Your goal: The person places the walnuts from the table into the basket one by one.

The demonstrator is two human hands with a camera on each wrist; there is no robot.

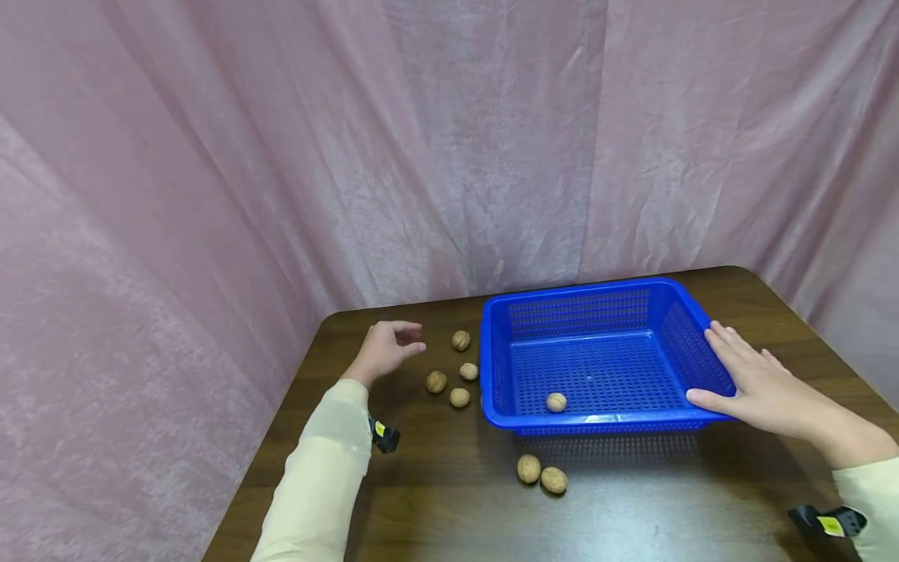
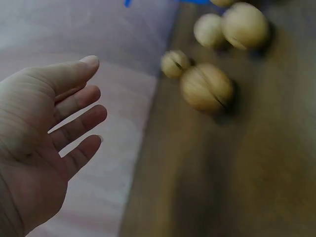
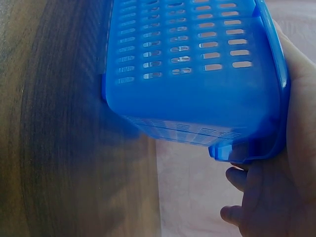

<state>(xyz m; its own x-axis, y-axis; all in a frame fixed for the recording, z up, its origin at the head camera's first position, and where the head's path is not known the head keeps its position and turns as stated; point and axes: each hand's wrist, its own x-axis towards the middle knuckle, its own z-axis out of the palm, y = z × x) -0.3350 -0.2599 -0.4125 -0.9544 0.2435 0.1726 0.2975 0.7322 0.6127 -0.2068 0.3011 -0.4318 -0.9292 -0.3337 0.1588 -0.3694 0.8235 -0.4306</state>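
Observation:
A blue plastic basket [image 1: 674, 316] stands on the dark wooden table [image 1: 435, 515], with one walnut [image 1: 556, 402] inside near its front wall. My right hand [image 1: 709, 367] holds the basket's front right corner: the thumb lies over the rim and the fingers lie along the right wall. In the right wrist view the basket's [image 3: 197, 98] rim sits against that hand [image 3: 256, 197], whose fingertips curl below the lip. My left hand [image 1: 414, 339] hovers left of the basket, fingers relaxed and holding nothing. Several walnuts [image 1: 460, 340] lie just right of it, and they show blurred [image 2: 206, 88] beyond the left hand [image 2: 94, 98].
Two more walnuts [image 1: 541, 474] lie side by side in front of the basket. Pink cloth [image 1: 449, 156] hangs behind and to the left of the table. The table's rounded back corners sit close behind the basket. Small black wrist devices [image 1: 385, 435] sit on both sleeves.

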